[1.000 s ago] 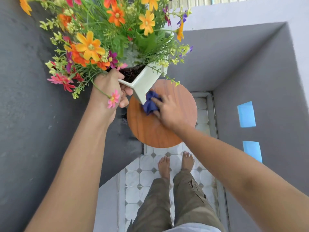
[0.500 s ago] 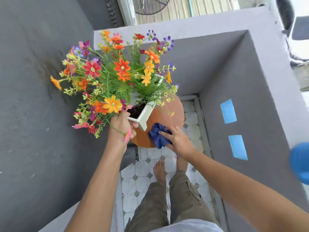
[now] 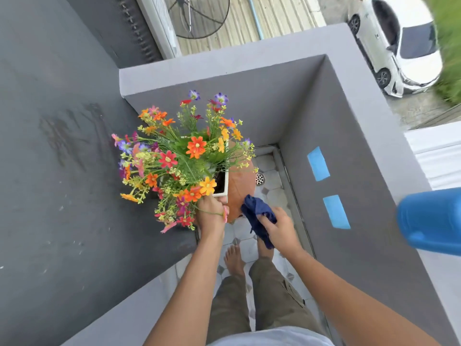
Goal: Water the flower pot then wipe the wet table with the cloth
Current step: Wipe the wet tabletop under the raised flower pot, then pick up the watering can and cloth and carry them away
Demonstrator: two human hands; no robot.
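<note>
A white square flower pot (image 3: 225,182) full of orange, red, yellow and purple flowers (image 3: 185,156) stands on the small round wooden table (image 3: 240,188). My left hand (image 3: 211,213) grips the pot's near corner, partly under the blooms. My right hand (image 3: 280,227) holds a crumpled dark blue cloth (image 3: 258,216) just off the table's near edge, above the tiled floor. Most of the tabletop is hidden by the flowers.
A blue watering can (image 3: 430,221) sits on the grey ledge at the right. Grey walls close in on the left, back and right. Blue tape patches (image 3: 318,164) mark the right wall. My bare feet (image 3: 234,260) stand on tiles near a floor drain (image 3: 260,178).
The pot has come down from its tilted, lifted position onto the table. My right hand pulled the cloth back off the tabletop toward me. The view has pulled up and away.
</note>
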